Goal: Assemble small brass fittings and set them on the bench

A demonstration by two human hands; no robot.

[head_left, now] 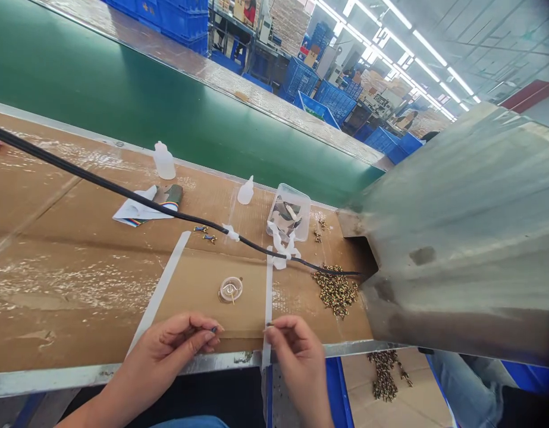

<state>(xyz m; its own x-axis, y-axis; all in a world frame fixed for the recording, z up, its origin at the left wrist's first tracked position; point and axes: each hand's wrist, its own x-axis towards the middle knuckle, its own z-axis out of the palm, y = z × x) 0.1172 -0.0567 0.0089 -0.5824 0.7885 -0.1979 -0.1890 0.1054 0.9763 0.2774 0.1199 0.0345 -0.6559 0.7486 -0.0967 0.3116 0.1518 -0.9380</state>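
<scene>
At the table's front edge my left hand (171,348) pinches a small dark-blue piece (214,329) between thumb and fingertips. My right hand (298,356) is closed too, thumb against forefinger, with a tiny dark bit at the tips too small to name. A gap separates the two hands. Just beyond them a small round clear dish (231,289) with a thin stick in it rests on the cardboard. Farther off lie two small blue-and-gold metal pieces (205,233). To the right is a heap of small brass-coloured metal pieces (335,290).
A black cable (122,189) crosses above the table. Two white squeeze bottles (164,161) and a clear plastic box (301,229) stand toward the green conveyor belt (189,113). A large metal housing (457,238) rises at right. More metal pieces (383,374) lie on cardboard below.
</scene>
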